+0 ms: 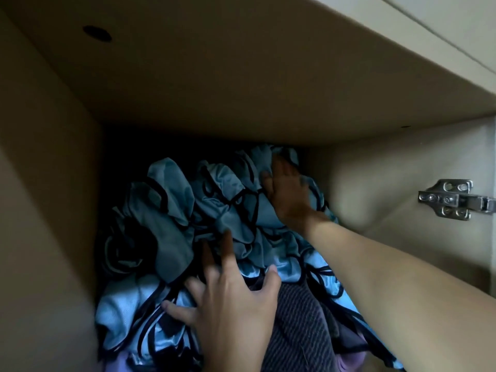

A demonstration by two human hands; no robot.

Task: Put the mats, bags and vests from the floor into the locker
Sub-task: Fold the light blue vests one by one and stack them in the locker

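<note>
Pressing both hands flat and ungripping on the heap of blue vests (171, 210) inside the locker (48, 210), you have your right hand (284, 191) deeper in at centre right of the frame and your left hand (230, 299) splayed at lower centre, the heap running upward in the frame, away from you.

Bare left hand (230, 304), right hand (284, 191), right forearm (389, 264)

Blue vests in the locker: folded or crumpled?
Crumpled. The blue vests lie in a bunched heap with no flat layers, and the left hand and right hand press on them.
</note>
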